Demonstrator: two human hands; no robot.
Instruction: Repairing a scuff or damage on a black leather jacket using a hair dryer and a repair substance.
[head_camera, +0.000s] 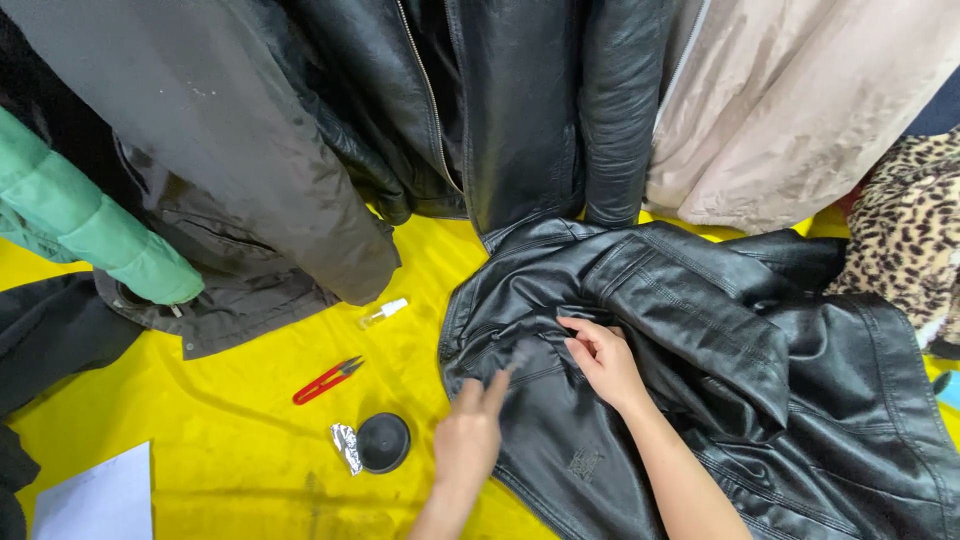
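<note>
A black leather jacket (700, 350) lay crumpled on the yellow cloth (230, 420), filling the right half of the view. The right hand (603, 362) rested on a fold near its collar, fingers curled and pinching the leather. The left hand (468, 432) hovered at the jacket's left edge, two fingers stretched out and touching the leather (their tips were blurred), holding nothing that could be made out. To the left of the hands, well apart from the jacket, sat a round black lid (384, 442) with a scrap of foil (346, 446) just beside it, red thread snips (327, 380) and a small clear bottle (383, 313). Dark coats (300, 130) and a beige one (790, 110) hung behind.
</note>
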